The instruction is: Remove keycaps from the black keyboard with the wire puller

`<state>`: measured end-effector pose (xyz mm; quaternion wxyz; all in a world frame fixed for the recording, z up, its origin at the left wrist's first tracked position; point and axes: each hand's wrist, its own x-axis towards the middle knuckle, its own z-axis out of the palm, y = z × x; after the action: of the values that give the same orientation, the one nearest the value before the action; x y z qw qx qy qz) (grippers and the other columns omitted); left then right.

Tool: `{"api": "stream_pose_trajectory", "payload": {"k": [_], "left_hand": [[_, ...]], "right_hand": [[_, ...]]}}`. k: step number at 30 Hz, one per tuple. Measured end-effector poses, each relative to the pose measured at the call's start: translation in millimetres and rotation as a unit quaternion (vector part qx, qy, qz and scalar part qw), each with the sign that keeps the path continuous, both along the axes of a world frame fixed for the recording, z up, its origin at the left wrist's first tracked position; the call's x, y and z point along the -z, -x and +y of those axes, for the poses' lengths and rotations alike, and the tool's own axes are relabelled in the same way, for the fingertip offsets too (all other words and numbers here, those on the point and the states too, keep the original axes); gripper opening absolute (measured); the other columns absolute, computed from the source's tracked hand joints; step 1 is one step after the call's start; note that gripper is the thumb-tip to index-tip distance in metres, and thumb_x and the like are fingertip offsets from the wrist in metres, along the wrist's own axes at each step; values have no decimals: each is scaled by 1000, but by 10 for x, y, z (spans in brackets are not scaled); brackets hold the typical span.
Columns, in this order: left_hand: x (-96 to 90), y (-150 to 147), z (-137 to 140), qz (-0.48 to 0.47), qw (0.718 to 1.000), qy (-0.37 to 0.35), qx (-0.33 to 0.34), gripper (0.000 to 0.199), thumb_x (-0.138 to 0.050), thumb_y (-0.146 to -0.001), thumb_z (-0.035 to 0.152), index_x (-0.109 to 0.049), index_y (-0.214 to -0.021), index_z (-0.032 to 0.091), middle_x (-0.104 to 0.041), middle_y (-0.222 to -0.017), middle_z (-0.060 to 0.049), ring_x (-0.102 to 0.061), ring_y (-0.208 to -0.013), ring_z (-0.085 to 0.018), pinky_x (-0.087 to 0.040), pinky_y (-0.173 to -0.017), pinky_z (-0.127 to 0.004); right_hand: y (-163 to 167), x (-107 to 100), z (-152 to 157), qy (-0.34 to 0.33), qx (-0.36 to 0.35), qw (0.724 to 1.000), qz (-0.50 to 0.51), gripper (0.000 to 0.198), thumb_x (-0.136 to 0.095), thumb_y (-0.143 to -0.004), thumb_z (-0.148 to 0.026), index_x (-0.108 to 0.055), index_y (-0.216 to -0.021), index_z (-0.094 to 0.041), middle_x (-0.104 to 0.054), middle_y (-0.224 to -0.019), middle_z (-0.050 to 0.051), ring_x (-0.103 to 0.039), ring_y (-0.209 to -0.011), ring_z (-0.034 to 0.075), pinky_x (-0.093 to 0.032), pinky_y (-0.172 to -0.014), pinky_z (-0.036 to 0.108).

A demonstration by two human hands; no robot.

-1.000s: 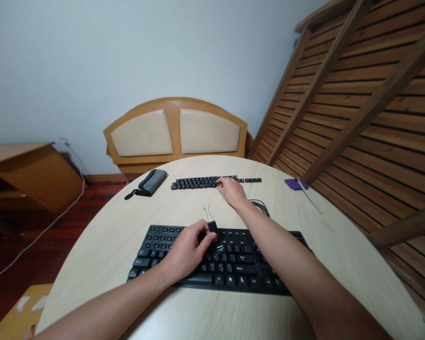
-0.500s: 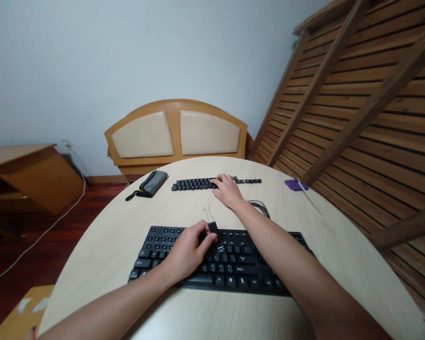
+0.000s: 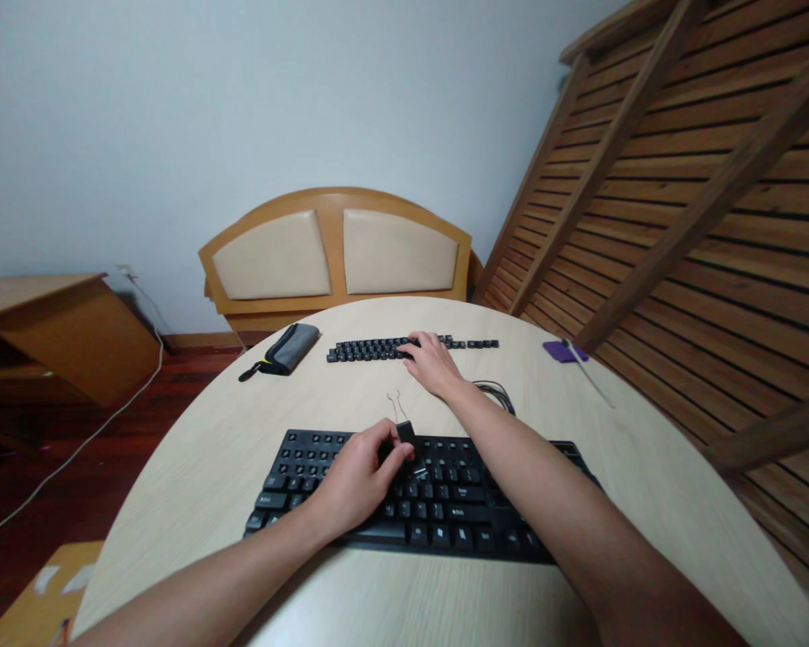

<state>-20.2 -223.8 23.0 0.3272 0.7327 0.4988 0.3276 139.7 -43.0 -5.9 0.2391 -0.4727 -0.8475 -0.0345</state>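
Observation:
My left hand (image 3: 360,472) is closed around a black keycap puller (image 3: 405,434), its two thin wire prongs pointing away from me. Under that hand lies a black keyboard (image 3: 391,532); its upper rows show bare switches, while lower rows still carry caps. My right hand (image 3: 435,361) reaches over the keyboard to the rows of loose black keycaps (image 3: 364,350) at the table's far side. Its thumb and fingertips pinch at a keycap in the rows, which the fingers partly hide.
A grey and black zip pouch (image 3: 289,349) lies at the far left of the round table (image 3: 195,503). Behind my right forearm is a coiled black cable (image 3: 497,394). A purple cloth (image 3: 561,351) with a thin stick-like tool (image 3: 591,376) lies at the right.
My right hand has shifted very slightly left along the keycap rows. The left hand and the keycap puller stay in place.

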Motion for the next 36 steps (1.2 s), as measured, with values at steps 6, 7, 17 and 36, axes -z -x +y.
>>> {"api": "stream_pose_trajectory", "payload": {"k": [6, 7, 17, 36], "left_hand": [[-3, -1, -3, 0, 1000, -6, 0, 15, -51, -93, 28, -57, -83, 19, -66, -80, -1, -61, -77, -18, -44, -73, -31], [-1, 1, -3, -1, 1000, -6, 0, 15, -51, -93, 28, -57, -83, 19, -66, -80, -1, -61, -78, -18, -44, -73, -31], [2, -2, -1, 2, 1000, -16, 3, 16, -51, -94, 29, -58, -84, 18, -66, -81, -1, -59, -77, -18, -43, -71, -30], [-117, -5, -85, 43, 998, -46, 16, 24, -46, -95, 32, -61, -84, 17, -64, -78, -3, -56, -73, -17, -44, -70, -30]], "right_hand": [[-29, -194, -88, 21, -2, 1000, -10, 40, -62, -86, -22, -58, -126, -23, -44, -136, 10, -35, -125, 27, -33, -104, 43], [-43, -254, -107, 27, -4, 1000, -14, 39, -63, -85, -22, -60, -124, -23, -43, -138, 10, -33, -127, 28, -32, -105, 44], [-483, -782, -1042, 189, -150, 970, -43, 32, -62, -86, -39, -66, -113, -22, -64, -116, 7, -53, -114, 26, -40, -98, 38], [-670, -460, -1754, 278, -208, 938, 25, 74, -71, -73, -58, -53, -136, -25, -43, -143, 8, -36, -132, 28, -31, -111, 43]]}}
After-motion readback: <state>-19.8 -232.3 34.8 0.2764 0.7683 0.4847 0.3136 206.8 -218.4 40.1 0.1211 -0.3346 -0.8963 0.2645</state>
